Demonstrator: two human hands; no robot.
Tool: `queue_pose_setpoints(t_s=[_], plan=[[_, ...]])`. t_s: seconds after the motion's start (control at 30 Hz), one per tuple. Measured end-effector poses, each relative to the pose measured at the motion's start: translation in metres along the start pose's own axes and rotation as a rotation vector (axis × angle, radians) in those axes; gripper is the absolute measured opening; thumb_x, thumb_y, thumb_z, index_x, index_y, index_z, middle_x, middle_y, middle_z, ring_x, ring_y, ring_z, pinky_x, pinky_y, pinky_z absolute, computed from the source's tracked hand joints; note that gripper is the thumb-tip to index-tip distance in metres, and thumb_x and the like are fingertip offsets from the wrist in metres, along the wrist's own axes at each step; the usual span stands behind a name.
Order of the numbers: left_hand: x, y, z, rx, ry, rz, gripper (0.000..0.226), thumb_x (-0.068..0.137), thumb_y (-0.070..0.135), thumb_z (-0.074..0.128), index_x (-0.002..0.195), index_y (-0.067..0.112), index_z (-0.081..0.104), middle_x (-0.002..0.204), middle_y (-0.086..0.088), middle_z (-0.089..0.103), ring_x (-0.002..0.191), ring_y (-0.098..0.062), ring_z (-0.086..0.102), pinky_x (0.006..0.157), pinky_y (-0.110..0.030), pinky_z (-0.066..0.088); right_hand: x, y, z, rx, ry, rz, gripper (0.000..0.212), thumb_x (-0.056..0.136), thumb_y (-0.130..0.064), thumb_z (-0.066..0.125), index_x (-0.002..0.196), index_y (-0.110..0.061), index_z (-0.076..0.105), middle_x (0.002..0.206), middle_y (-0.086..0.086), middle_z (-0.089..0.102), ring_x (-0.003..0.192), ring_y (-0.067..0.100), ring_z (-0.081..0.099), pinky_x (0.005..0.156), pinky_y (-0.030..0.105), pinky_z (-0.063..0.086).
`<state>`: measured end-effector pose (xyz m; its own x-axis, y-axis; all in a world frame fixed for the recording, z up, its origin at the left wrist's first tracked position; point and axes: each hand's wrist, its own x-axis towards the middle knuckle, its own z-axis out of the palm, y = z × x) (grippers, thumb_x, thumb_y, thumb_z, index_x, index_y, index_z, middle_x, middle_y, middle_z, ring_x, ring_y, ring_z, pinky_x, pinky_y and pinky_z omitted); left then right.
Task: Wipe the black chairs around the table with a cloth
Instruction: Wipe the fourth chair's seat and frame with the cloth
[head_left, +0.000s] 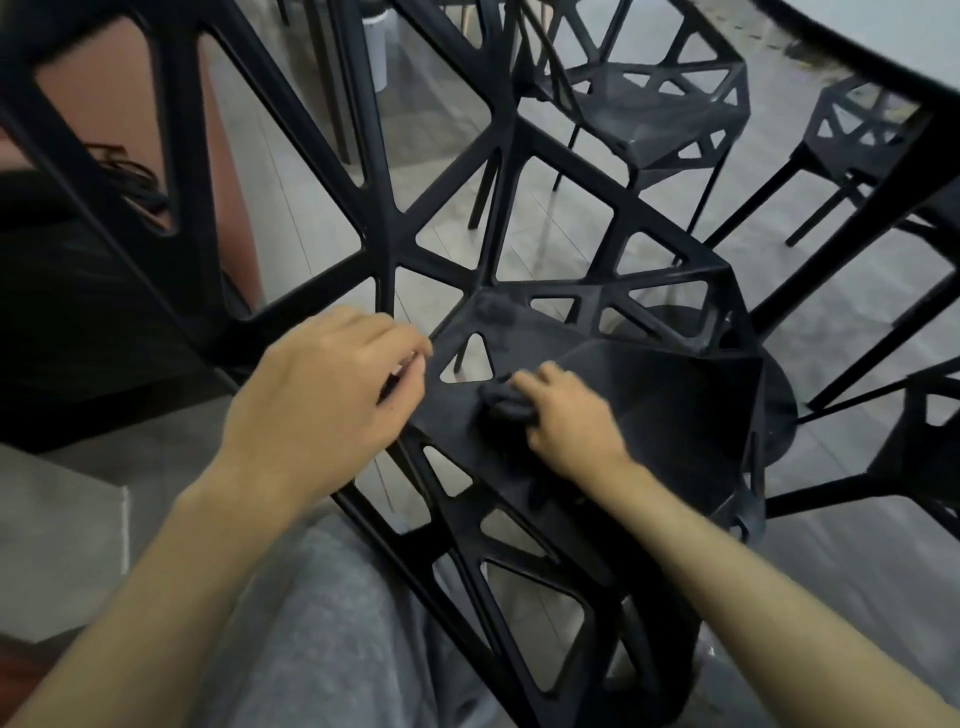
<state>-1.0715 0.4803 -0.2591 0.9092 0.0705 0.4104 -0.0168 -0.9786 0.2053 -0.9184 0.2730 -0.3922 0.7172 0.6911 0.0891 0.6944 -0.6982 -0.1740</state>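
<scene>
A: Bottom of frame, nearest the camera: grey trouser leg (322, 623), both forearms reaching in from the lower corners.

B: Hands?

A: Left hand (322, 395) at centre left, fingers curled loosely, tips near the seat's left edge. Cannot tell whether it touches the frame. It holds nothing visible.

B: Right one?

A: Right hand (563, 421) at centre, fingers closed down over a dark bunched cloth (501, 405), pressing it onto the seat.

B: Which chair?

A: Near black chair (649, 415), fills the middle of the frame. Solid seat panel, open triangular lattice around it. Cloth sits on the left part of the seat, just below a triangular cutout. Backrest lattice runs from the upper left down past the left hand.

B: Behind that?

A: Second black chair (660, 114) at upper centre, same lattice pattern, standing on the grey floor (857, 291). Third chair (857, 130) at upper right, partly under a round table (883, 31) whose dark edge curves across the top right corner. Part of another chair (930, 441) at the right edge.

B: Left side?

A: Reddish-brown panel (228, 171) at upper left, seen through the lattice.
</scene>
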Motion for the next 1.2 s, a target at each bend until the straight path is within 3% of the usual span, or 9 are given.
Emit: queue_pose_setpoints(t_s=[0.13, 0.23, 0.33, 0.5, 0.63, 0.87, 0.97, 1.03, 1.2], plan=[[-0.003, 0.007, 0.006, 0.029, -0.031, -0.053, 0.013, 0.098, 0.031, 0.059, 0.097, 0.026, 0.071, 0.088, 0.013, 0.067, 0.081, -0.014, 0.061, 0.067, -0.030, 0.048, 0.051, 0.073, -0.008, -0.089, 0.147, 0.304, 0.040, 0.081, -0.013, 0.063, 0.118, -0.022, 0.056, 0.110, 0.012, 0.053, 0.100, 0.042, 0.057, 0.071, 0.046, 0.051], [-0.003, 0.006, 0.005, 0.042, 0.006, -0.130, 0.016, 0.099, 0.034, 0.056, 0.096, 0.027, 0.071, 0.086, 0.013, 0.067, 0.081, -0.012, 0.061, 0.064, -0.025, 0.038, 0.061, 0.074, -0.007, -0.098, 0.205, 0.405, 0.039, 0.081, -0.012, 0.063, 0.118, -0.020, 0.057, 0.109, 0.013, 0.054, 0.101, 0.042, 0.056, 0.071, 0.046, 0.050], [-0.004, 0.009, 0.007, 0.051, 0.018, -0.154, 0.018, 0.098, 0.035, 0.055, 0.093, 0.027, 0.070, 0.084, 0.012, 0.066, 0.079, -0.013, 0.060, 0.062, -0.025, 0.034, 0.041, 0.032, 0.001, -0.073, 0.127, 0.292, 0.043, 0.076, -0.012, 0.062, 0.118, -0.022, 0.058, 0.111, 0.009, 0.052, 0.101, 0.038, 0.057, 0.073, 0.046, 0.053], [-0.006, 0.010, 0.007, 0.088, -0.005, -0.172, 0.024, 0.097, 0.039, 0.049, 0.095, 0.025, 0.069, 0.084, 0.010, 0.065, 0.079, -0.016, 0.061, 0.059, -0.030, 0.045, -0.013, -0.054, 0.008, 0.154, -0.032, -0.104, 0.039, 0.078, -0.018, 0.063, 0.115, -0.027, 0.053, 0.107, -0.003, 0.047, 0.095, 0.025, 0.055, 0.069, 0.041, 0.051], [-0.005, 0.009, 0.007, 0.090, -0.041, -0.181, 0.027, 0.098, 0.040, 0.046, 0.097, 0.026, 0.069, 0.084, 0.010, 0.065, 0.079, -0.015, 0.061, 0.059, -0.030, 0.048, -0.009, -0.048, 0.009, 0.120, -0.035, -0.238, 0.042, 0.077, -0.017, 0.062, 0.118, -0.025, 0.054, 0.108, -0.001, 0.049, 0.092, 0.026, 0.054, 0.066, 0.042, 0.052], [-0.001, 0.009, 0.006, 0.075, -0.008, -0.202, 0.020, 0.094, 0.038, 0.052, 0.091, 0.028, 0.069, 0.079, 0.013, 0.064, 0.073, -0.011, 0.057, 0.058, -0.024, 0.032, 0.092, 0.042, 0.010, 0.018, 0.188, 0.326, 0.040, 0.084, -0.011, 0.060, 0.123, -0.020, 0.053, 0.113, 0.010, 0.051, 0.101, 0.039, 0.056, 0.067, 0.042, 0.045], [0.000, 0.009, 0.005, 0.071, -0.001, -0.200, 0.021, 0.095, 0.039, 0.051, 0.091, 0.028, 0.069, 0.080, 0.014, 0.064, 0.073, -0.009, 0.056, 0.057, -0.022, 0.029, 0.097, 0.036, 0.013, 0.009, 0.217, 0.416, 0.042, 0.083, -0.010, 0.061, 0.124, -0.017, 0.053, 0.114, 0.012, 0.052, 0.101, 0.038, 0.055, 0.069, 0.041, 0.044], [-0.002, 0.010, 0.005, 0.068, 0.005, -0.198, 0.022, 0.095, 0.039, 0.051, 0.090, 0.028, 0.069, 0.080, 0.014, 0.065, 0.071, -0.009, 0.056, 0.054, -0.022, 0.033, 0.083, 0.020, 0.015, 0.013, 0.196, 0.342, 0.041, 0.082, -0.010, 0.061, 0.122, -0.017, 0.054, 0.114, 0.010, 0.052, 0.099, 0.038, 0.056, 0.069, 0.041, 0.047], [-0.006, 0.011, 0.007, 0.068, 0.001, -0.197, 0.018, 0.097, 0.038, 0.055, 0.090, 0.027, 0.067, 0.077, 0.011, 0.063, 0.070, -0.013, 0.058, 0.052, -0.027, 0.044, 0.041, -0.005, 0.015, -0.003, 0.028, -0.115, 0.047, 0.078, -0.015, 0.064, 0.123, -0.024, 0.056, 0.111, 0.003, 0.051, 0.094, 0.030, 0.056, 0.068, 0.044, 0.052]])
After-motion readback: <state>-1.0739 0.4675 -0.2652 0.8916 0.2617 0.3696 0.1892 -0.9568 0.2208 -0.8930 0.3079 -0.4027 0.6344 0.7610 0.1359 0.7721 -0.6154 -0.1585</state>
